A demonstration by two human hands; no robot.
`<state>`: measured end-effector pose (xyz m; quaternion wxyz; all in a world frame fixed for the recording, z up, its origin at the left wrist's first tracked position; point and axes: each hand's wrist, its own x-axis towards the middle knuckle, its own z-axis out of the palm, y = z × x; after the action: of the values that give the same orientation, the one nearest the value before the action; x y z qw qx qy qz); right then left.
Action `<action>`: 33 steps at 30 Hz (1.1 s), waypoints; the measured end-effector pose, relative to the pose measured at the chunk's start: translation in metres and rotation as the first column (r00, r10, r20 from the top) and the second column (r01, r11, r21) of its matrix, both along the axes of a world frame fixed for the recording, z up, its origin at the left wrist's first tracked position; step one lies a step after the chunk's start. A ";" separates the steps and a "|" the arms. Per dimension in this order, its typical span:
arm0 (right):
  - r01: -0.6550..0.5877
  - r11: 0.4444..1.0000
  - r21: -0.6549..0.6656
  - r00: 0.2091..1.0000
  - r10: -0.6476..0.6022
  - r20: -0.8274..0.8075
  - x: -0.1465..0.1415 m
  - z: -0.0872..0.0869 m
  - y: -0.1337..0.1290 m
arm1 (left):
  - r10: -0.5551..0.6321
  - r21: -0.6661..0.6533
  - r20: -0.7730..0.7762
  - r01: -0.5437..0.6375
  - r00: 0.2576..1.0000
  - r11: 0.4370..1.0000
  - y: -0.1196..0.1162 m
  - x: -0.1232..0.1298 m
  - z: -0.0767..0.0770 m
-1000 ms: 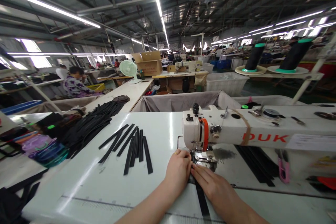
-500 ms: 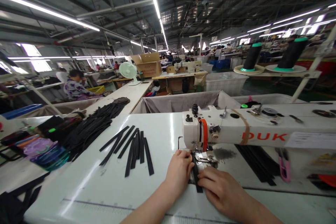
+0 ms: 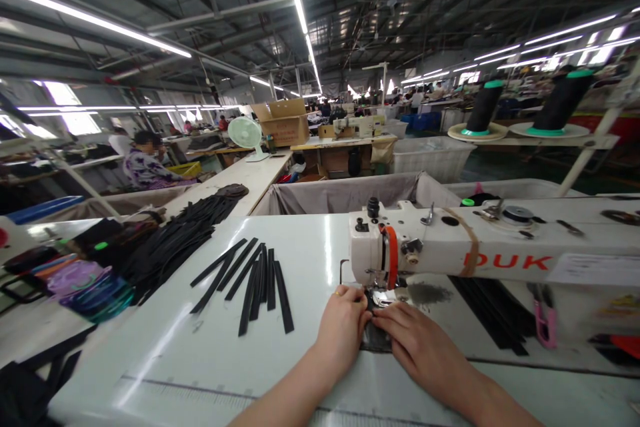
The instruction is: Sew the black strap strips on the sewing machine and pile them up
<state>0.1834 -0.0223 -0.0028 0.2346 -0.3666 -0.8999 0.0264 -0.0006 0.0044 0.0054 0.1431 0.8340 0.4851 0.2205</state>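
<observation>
Both hands work at the foot of a white DUK sewing machine head. My left hand and my right hand lie close together, fingertips almost meeting. Under them, a black fabric strip lies flat on the white table and runs up to the metal presser foot. My fingers hide most of the strip and the needle area. Several loose black strips lie side by side to the left of my left hand.
A heap of black strips and colourful bundles lie further left. Pink snips rest right of the machine. Black thread cones stand behind it, above fabric-lined bins. A co-worker sits at the far left.
The long strip tail below my hands has gone from view, and the strip has shifted toward the presser foot. My hands have drawn closer together.
</observation>
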 end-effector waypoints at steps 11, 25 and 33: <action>0.035 0.999 0.021 0.999 -0.035 0.010 -0.007 0.003 0.002 | -0.030 0.034 -0.019 0.031 0.999 0.999 0.000 -0.001 -0.001; 0.031 0.998 0.063 1.000 -0.031 0.005 -0.003 -0.002 -0.001 | 0.082 0.080 0.131 -0.093 0.988 0.992 0.017 -0.003 -0.009; 0.037 0.999 0.036 0.999 -0.037 -0.011 0.000 -0.006 -0.001 | -0.052 0.150 -0.106 0.068 0.993 0.986 0.044 -0.020 -0.009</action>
<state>0.1836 -0.0234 -0.0087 0.2462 -0.3789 -0.8921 0.0075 -0.0209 0.0481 -0.0038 0.0601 0.8669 0.4481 0.2099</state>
